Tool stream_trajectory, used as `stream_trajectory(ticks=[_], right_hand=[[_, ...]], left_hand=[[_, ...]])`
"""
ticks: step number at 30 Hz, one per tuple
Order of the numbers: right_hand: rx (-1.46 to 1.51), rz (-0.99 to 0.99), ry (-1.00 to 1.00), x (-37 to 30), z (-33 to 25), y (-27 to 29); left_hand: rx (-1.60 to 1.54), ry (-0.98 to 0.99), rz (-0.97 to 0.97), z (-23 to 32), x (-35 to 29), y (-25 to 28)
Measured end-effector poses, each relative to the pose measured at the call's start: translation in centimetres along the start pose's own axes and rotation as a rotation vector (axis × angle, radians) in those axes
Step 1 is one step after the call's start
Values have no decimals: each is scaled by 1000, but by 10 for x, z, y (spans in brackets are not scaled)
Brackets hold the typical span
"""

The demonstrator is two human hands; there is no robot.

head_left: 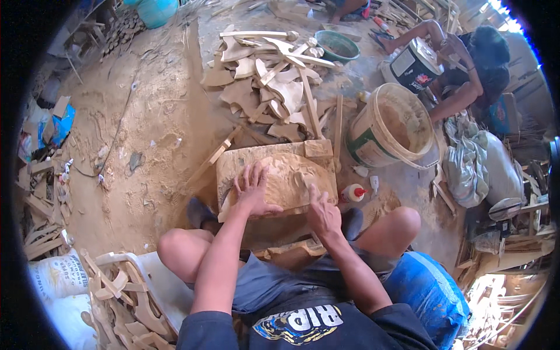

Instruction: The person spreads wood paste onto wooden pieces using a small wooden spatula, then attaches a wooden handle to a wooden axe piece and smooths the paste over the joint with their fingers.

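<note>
A low wooden work block stands between my knees, and fine sawdust is heaped over its top. My left hand lies on the block's left side with fingers spread, at the edge of the sawdust. On the right, my right hand is closed at the near edge, its index finger pointing forward into the dust. What its fingers hold, if anything, is hidden. A small wooden block sits on the far right corner. Beside the right edge is a white bottle with a red cap.
Beyond the block lies a pile of cut wooden pieces. A dusty bucket and a green basin stand right of it. Another person crouches at the far right. More wood pieces fill a container at lower left; a blue sack is at lower right.
</note>
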State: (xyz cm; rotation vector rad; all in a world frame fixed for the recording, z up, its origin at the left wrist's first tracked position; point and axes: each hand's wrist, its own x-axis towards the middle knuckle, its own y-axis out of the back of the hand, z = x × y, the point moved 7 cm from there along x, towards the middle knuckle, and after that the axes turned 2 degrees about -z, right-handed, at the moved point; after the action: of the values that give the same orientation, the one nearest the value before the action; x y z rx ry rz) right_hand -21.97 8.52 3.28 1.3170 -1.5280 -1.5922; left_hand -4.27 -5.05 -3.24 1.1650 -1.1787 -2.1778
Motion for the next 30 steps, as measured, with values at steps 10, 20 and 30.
stream_trajectory(ticks=[10, 20, 30], right_hand=[[25, -28, -34, -34, -7, 34], [-98, 19, 109, -4, -17, 3], [488, 61, -186, -35, 41, 34]], left_hand=[[20, -3, 21, -4, 2, -3], [-7, -10, 30, -5, 7, -11], [22, 9, -8, -3, 5, -6]])
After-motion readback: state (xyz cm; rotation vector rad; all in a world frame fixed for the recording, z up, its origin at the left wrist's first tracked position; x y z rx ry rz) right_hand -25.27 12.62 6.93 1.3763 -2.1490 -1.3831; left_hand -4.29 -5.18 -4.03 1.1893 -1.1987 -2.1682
